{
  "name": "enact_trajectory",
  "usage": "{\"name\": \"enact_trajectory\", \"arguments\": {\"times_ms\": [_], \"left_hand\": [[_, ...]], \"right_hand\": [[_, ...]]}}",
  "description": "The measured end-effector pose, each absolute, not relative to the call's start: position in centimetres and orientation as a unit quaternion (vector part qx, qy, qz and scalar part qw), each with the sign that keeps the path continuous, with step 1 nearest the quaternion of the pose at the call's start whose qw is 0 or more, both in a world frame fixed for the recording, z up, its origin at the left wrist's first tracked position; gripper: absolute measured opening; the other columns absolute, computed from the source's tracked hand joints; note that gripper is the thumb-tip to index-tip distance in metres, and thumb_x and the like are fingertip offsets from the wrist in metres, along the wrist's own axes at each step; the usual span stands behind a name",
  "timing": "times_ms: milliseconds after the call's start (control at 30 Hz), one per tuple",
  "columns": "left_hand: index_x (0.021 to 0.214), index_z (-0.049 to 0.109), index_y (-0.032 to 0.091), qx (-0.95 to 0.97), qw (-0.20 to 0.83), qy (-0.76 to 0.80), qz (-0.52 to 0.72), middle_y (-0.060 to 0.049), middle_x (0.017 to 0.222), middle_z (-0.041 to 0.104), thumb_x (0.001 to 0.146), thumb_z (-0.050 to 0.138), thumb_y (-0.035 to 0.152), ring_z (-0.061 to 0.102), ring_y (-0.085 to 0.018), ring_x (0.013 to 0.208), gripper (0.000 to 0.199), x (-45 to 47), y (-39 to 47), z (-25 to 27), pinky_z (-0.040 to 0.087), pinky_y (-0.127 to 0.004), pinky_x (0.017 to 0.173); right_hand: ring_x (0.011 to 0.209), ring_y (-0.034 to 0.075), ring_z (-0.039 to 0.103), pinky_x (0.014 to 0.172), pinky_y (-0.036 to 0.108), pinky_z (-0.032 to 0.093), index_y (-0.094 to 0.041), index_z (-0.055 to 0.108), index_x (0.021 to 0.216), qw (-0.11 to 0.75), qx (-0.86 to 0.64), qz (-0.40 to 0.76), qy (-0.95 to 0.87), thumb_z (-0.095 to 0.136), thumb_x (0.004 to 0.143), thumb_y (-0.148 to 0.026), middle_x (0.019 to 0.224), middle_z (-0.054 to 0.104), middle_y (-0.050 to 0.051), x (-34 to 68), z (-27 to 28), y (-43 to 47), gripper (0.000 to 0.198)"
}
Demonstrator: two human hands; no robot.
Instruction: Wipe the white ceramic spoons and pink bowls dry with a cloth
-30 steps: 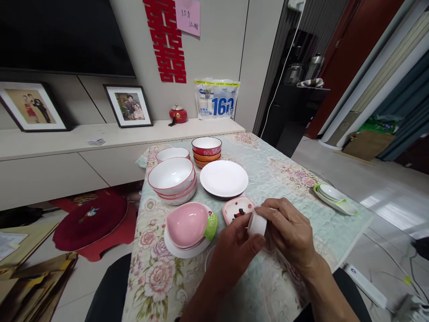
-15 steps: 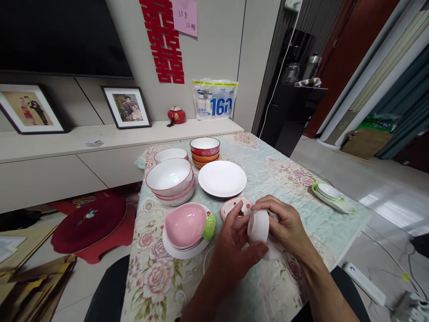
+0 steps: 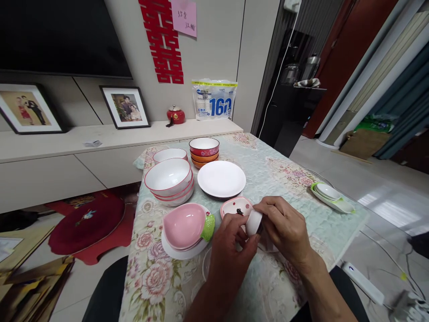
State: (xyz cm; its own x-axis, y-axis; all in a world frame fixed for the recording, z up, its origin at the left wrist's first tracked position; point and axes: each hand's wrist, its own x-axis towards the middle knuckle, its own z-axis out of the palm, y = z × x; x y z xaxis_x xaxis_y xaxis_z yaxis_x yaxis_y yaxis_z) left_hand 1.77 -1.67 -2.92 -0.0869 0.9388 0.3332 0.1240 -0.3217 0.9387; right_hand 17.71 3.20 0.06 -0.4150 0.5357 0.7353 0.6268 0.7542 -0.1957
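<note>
Both hands hold a small white round piece (image 3: pixel 254 222), shaped like a little cup or a roll; which of these it is I cannot tell. My left hand (image 3: pixel 231 250) pinches its lower and left side between thumb and fingers. At its upper right edge, the curled fingers of my right hand (image 3: pixel 284 228) grip it. Just behind lies a pink-rimmed dotted dish (image 3: pixel 231 205) with a small black figure on it. A strawberry-shaped pink bowl (image 3: pixel 184 226) rests on a white plate (image 3: pixel 170 252) left of my hands. Something clear and round (image 3: pixel 207 264) is partly hidden by my left hand.
Farther back stand white red-rimmed bowls (image 3: pixel 169 179), red and orange bowls (image 3: pixel 204 152) and stacked plates (image 3: pixel 221 178). Green-edged white dishes (image 3: pixel 330 197) sit by the right edge of the floral tablecloth (image 3: pixel 156 286). A plastic pack (image 3: pixel 214 100) stands on the cabinet behind.
The white piece has turned and shifted slightly left, so its opening no longer faces me. My right fingers have moved onto its upper edge, while both hands keep hold.
</note>
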Motion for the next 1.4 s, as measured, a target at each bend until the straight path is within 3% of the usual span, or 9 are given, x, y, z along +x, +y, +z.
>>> {"name": "enact_trajectory", "arguments": {"times_ms": [100, 333, 567, 633, 767, 900, 1000, 1200, 1400], "left_hand": [[0.096, 0.073, 0.022, 0.571, 0.35, 0.458, 0.585, 0.001, 0.082, 0.06, 0.075, 0.07, 0.008, 0.055, -0.012, 0.063, 0.026, 1.9, -1.6, -3.1, 0.046, -0.024, 0.057], [0.097, 0.075, 0.022, 0.483, 0.467, 0.405, 0.619, -0.001, 0.088, 0.06, 0.08, 0.073, 0.021, 0.054, -0.012, 0.066, 0.018, 2.0, -1.7, -3.2, 0.051, -0.024, 0.056], [0.1, 0.072, 0.02, 0.36, 0.576, 0.343, 0.649, -0.003, 0.094, 0.067, 0.082, 0.078, 0.03, 0.064, -0.016, 0.078, 0.022, 2.2, -1.8, -2.6, 0.061, -0.03, 0.068], [0.102, 0.069, 0.019, 0.347, 0.601, 0.338, 0.636, -0.003, 0.089, 0.071, 0.082, 0.078, 0.03, 0.066, -0.016, 0.079, 0.024, 2.2, -1.8, -2.6, 0.06, -0.031, 0.075], [0.099, 0.07, 0.017, 0.355, 0.64, 0.338, 0.592, -0.005, 0.089, 0.075, 0.081, 0.079, 0.034, 0.067, -0.017, 0.08, 0.027, 2.0, -1.9, -2.3, 0.059, -0.031, 0.075], [0.116, 0.072, 0.02, 0.315, 0.671, 0.328, 0.586, -0.009, 0.11, 0.073, 0.088, 0.072, 0.04, 0.067, -0.021, 0.093, 0.034, 1.8, -2.1, -1.9, 0.061, -0.034, 0.074], [0.123, 0.072, 0.022, 0.284, 0.715, 0.292, 0.568, -0.01, 0.122, 0.07, 0.087, 0.074, 0.037, 0.067, -0.023, 0.095, 0.039, 1.6, -2.1, -1.9, 0.062, -0.033, 0.073], [0.124, 0.072, 0.02, 0.193, 0.767, 0.205, 0.576, -0.011, 0.115, 0.073, 0.088, 0.073, 0.03, 0.069, -0.025, 0.094, 0.038, 1.2, -1.8, -2.0, 0.064, -0.036, 0.072], [0.128, 0.068, 0.019, 0.175, 0.737, 0.201, 0.621, -0.013, 0.126, 0.069, 0.096, 0.061, 0.026, 0.066, -0.027, 0.108, 0.033, 0.8, -1.5, -1.8, 0.064, -0.04, 0.08]], "right_hand": [[0.084, 0.019, 0.067, 0.069, 0.031, 0.055, -0.022, 0.069, 0.106, 0.435, -0.345, -0.014, -0.832, 0.047, 0.093, -0.004, 0.094, 0.068, 0.008, 17.7, 0.1, 3.4, 0.031], [0.083, 0.018, 0.067, 0.073, 0.029, 0.053, -0.023, 0.072, 0.096, 0.482, -0.382, 0.144, -0.776, 0.061, 0.091, -0.015, 0.09, 0.07, 0.003, 17.8, 0.1, 4.0, 0.015], [0.071, 0.018, 0.066, 0.063, 0.026, 0.05, -0.022, 0.072, 0.099, 0.436, -0.465, 0.337, -0.693, 0.066, 0.091, -0.035, 0.084, 0.073, 0.001, 17.8, -0.6, 4.1, 0.017], [0.073, 0.018, 0.066, 0.065, 0.027, 0.05, -0.021, 0.072, 0.099, 0.438, -0.468, 0.322, -0.697, 0.066, 0.092, -0.034, 0.085, 0.073, 0.001, 17.8, -0.7, 4.2, 0.016], [0.08, 0.018, 0.066, 0.072, 0.028, 0.049, -0.021, 0.073, 0.095, 0.457, -0.437, 0.177, -0.754, 0.063, 0.093, -0.023, 0.087, 0.071, 0.003, 17.9, -0.4, 4.1, 0.01], [0.084, 0.018, 0.064, 0.074, 0.03, 0.049, -0.02, 0.071, 0.103, 0.426, -0.376, 0.119, -0.814, 0.056, 0.096, -0.015, 0.089, 0.068, 0.004, 17.9, 0.1, 3.6, 0.017], [0.086, 0.018, 0.065, 0.076, 0.03, 0.05, -0.021, 0.071, 0.104, 0.409, -0.372, 0.13, -0.823, 0.057, 0.096, -0.015, 0.092, 0.067, 0.005, 17.7, 0.2, 3.4, 0.017], [0.08, 0.017, 0.064, 0.072, 0.029, 0.047, -0.023, 0.072, 0.101, 0.383, -0.418, 0.203, -0.798, 0.062, 0.095, -0.022, 0.087, 0.068, 0.002, 17.8, -0.1, 3.9, 0.012], [0.097, 0.019, 0.063, 0.084, 0.03, 0.047, -0.024, 0.07, 0.114, 0.441, -0.435, 0.216, -0.755, 0.05, 0.1, -0.028, 0.103, 0.068, 0.004, 18.3, 0.5, 3.6, 0.024]]}}
